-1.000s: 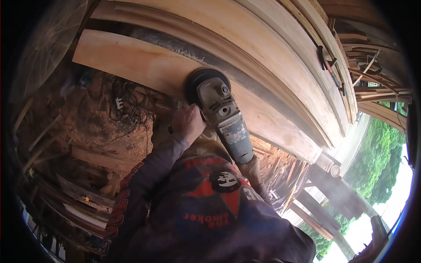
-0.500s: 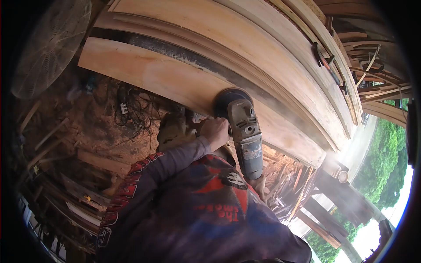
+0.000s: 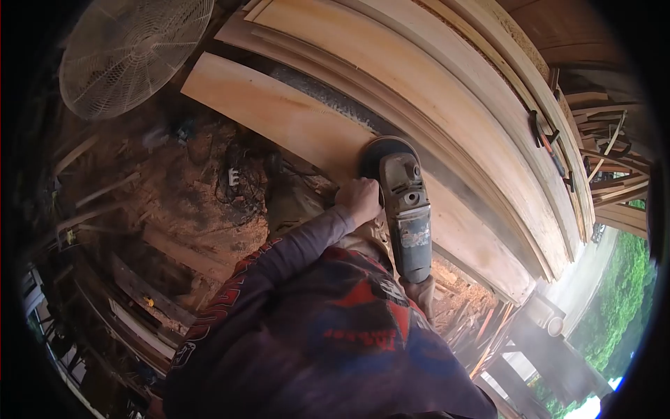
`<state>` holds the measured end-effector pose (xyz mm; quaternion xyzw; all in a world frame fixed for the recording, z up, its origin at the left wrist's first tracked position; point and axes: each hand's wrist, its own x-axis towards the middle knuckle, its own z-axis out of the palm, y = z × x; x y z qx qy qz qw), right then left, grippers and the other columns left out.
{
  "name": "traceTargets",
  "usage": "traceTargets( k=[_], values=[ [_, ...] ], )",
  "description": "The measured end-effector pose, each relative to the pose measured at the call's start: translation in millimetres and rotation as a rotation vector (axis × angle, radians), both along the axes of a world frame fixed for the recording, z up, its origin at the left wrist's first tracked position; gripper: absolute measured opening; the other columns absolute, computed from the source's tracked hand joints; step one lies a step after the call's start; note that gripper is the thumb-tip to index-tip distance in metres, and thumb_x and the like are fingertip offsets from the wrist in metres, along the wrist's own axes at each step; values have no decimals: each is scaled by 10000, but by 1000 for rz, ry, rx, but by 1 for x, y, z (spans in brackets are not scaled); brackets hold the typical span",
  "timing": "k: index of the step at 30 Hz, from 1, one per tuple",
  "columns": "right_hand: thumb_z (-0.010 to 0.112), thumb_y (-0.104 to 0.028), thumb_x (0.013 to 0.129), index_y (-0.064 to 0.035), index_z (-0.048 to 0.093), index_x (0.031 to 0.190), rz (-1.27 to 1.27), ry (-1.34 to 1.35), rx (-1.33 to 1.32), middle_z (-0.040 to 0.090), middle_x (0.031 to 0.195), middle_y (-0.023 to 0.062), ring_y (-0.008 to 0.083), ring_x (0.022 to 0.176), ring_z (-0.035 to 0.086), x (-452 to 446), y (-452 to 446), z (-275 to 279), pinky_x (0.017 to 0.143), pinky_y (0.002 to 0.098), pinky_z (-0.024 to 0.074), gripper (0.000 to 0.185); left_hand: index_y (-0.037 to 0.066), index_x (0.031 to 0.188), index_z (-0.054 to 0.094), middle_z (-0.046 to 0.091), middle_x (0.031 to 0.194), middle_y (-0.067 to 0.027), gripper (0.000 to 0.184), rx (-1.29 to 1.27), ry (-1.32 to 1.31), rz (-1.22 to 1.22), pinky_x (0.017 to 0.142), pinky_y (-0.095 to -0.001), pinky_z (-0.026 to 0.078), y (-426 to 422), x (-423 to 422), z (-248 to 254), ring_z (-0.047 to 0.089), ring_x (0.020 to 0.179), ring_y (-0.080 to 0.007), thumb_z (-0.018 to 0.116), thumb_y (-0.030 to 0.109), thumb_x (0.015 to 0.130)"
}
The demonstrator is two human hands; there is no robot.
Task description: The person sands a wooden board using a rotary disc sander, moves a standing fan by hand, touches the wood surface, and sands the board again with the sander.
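Observation:
My left hand (image 3: 361, 200) is closed around the side of an angle grinder (image 3: 410, 227), near its head, where a side handle would be mostly hidden by the fingers. At the rear end of the tool's body, my right hand (image 3: 420, 293) is wrapped around it, partly hidden by the grinder and my shirt. The grinder's dark round disc (image 3: 373, 148) lies against the face of a long, pale wooden board (image 3: 279, 115). Fine dust hangs over the board's right part.
Several long planks (image 3: 433, 91) lie side by side beyond the board. Pliers (image 3: 546, 143) with reddish handles rest on them. A large fan (image 3: 143, 49) stands at upper left. Cables (image 3: 234, 178), sawdust and wood scraps (image 3: 185, 251) cover the ground.
My view has shifted, so the scene sits further right in the picture. The grinder has slid somewhat toward the board's left end. Both hands keep their hold.

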<state>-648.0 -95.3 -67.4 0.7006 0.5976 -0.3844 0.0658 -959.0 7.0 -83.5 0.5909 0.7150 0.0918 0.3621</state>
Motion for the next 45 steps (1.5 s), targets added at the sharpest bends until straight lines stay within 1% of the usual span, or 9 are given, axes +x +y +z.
traceTargets(
  k=[11, 22, 27, 31, 34, 36, 38, 39, 45],
  values=[
    [812, -253, 750, 66, 732, 908, 25, 130, 45, 737, 833, 260, 277, 863, 771, -197, 50, 3, 676, 421, 565, 364, 19, 814, 737, 744, 874, -228, 188, 16, -27, 77, 764, -476, 599, 6, -202, -9, 741, 828, -390, 749, 193, 745],
    [818, -251, 763, 36, 737, 970, 208, 169, 45, 750, 876, 247, 305, 908, 773, -408, 84, -10, 696, 423, 579, 363, 30, 890, 679, 717, 864, -232, 249, 41, 43, 397, 767, -509, 577, -27, -419, -28, 713, 838, -429, 763, 217, 749],
    [797, -250, 784, 58, 708, 1045, 300, 243, 52, 743, 818, 236, 296, 830, 777, -493, 115, 3, 681, 415, 580, 413, 13, 1032, 707, 707, 1038, -280, 336, -90, -81, 511, 840, -523, 548, -17, -494, -27, 675, 992, -468, 740, 239, 785],
    [783, -268, 803, 87, 692, 1064, 327, 322, 72, 733, 776, 235, 291, 768, 776, -527, 125, -4, 678, 410, 581, 450, 16, 1010, 706, 714, 1007, -275, 324, -25, -60, 552, 839, -523, 551, -22, -533, -69, 681, 978, -468, 730, 241, 779],
    [788, -261, 795, 87, 687, 1068, 316, 356, 116, 734, 826, 261, 345, 817, 768, -548, 126, -7, 702, 427, 582, 454, 11, 999, 705, 721, 1025, -273, 332, 44, -23, 546, 867, -524, 554, -23, -554, -60, 685, 1001, -468, 736, 225, 747],
    [789, -252, 787, 83, 687, 1055, 301, 396, 192, 729, 850, 279, 388, 844, 760, -555, 126, -10, 715, 441, 582, 441, 17, 1059, 716, 722, 1070, -268, 383, -119, 20, 585, 885, -524, 546, -18, -562, -30, 679, 1037, -462, 753, 224, 739],
    [769, -222, 768, 54, 697, 1082, 352, 276, 98, 723, 950, 298, 420, 993, 722, -555, 124, -10, 784, 454, 581, 424, 10, 1060, 724, 723, 1084, -259, 393, -83, 1, 571, 884, -510, 543, -22, -567, -36, 682, 1038, -442, 779, 213, 727],
    [752, -224, 772, 57, 685, 976, 347, 286, 125, 701, 876, 310, 492, 897, 689, -557, 120, -8, 755, 506, 568, 354, 13, 1052, 727, 726, 1070, -254, 380, -77, 35, 577, 878, -510, 545, -23, -567, -37, 684, 1026, -444, 776, 208, 730],
    [772, -279, 775, 19, 693, 1041, 288, 233, 103, 707, 914, 304, 477, 915, 693, -532, 101, -3, 775, 519, 568, 407, 36, 1032, 742, 729, 1042, -246, 351, -140, 2, 540, 852, -519, 544, -26, -536, -16, 681, 1008, -461, 772, 264, 767]
  ],
)
